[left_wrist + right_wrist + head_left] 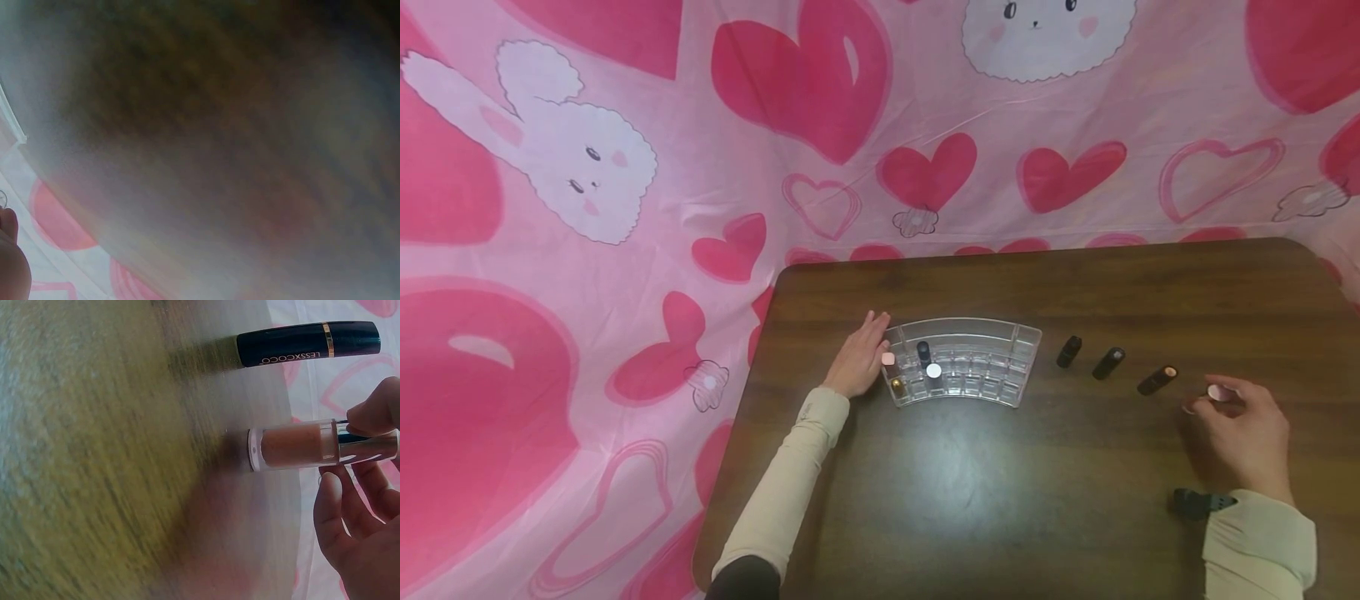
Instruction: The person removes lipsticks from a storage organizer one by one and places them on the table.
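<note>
From the head view I see my left hand (859, 360) lying on the dark wooden table (970, 500), fingers straight and relaxed, grasping nothing, its fingertips touching the left end of the clear curved organizer (992, 346) that sits left of the table's middle. The left compartments of that organizer hold a pink-capped tube (888, 360), a small gold-topped piece (897, 385), a black tube (923, 351) and a white-capped tube (933, 372), all upright; the compartments to the right show nothing standing in them. My right hand (1243, 437) is at the right side of the table, fingers curled round a clear tube with a silver cap (312, 445); the right wrist view shows the thumb and fingertips (375, 412) pinching the silver cap end while the tube's clear base meets the wood, the tube filled with a peach-brown colour. Just to the far side of it lies a black tube with a gold band (309, 344), resting on its side, apart from my fingers. In the head view three dark tubes lie in a row between organizer and right hand: one black (1069, 351), one with a pale end (1108, 363), one with an orange end (1157, 379). The left wrist view is mostly blur, only table surface and pink cloth (56, 219) at the left. A pink heart and bunny sheet (625, 167) covers everything behind and to the left
</note>
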Motion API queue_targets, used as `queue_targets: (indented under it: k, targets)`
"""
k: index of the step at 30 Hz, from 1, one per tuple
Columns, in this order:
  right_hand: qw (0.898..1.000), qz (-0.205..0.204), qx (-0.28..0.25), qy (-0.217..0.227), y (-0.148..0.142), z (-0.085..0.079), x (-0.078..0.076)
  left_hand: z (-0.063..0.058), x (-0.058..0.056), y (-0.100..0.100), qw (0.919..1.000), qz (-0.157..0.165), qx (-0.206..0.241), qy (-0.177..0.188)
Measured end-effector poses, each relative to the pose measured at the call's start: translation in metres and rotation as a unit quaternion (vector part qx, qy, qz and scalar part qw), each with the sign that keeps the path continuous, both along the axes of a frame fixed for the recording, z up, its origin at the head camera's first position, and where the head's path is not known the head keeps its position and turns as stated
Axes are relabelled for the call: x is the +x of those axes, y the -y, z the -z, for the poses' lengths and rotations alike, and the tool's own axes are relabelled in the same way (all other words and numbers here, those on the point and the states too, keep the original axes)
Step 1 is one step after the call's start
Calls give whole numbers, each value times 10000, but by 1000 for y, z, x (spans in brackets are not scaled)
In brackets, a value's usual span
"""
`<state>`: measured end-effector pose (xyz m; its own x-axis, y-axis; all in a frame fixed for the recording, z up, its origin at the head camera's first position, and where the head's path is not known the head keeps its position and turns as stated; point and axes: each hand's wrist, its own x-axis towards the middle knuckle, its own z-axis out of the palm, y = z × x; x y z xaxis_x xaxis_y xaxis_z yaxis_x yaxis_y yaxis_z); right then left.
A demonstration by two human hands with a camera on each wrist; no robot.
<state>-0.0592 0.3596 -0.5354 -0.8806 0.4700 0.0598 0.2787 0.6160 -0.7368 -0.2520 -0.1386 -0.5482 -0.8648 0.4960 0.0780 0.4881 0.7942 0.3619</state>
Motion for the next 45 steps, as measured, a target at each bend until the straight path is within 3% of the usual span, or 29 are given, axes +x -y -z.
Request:
queue_targets:
  k: [13, 21, 30, 45]
  targets:
    - [9986, -175, -67, 485, -2, -1, -2, -2, 2, 0, 9999, -80, 40, 60]
    - [9991, -131, 21, 413, -2, 1, -2, 0, 2, 0, 10000, -51, 68, -15]
    - [9972, -214, -116, 706, -3, 1, -3, -3, 1, -1, 10000, -10, 4, 2]
    - [9992, -65, -124, 367, -4, 1, -2, -1, 0, 0, 10000, -31, -70, -21]
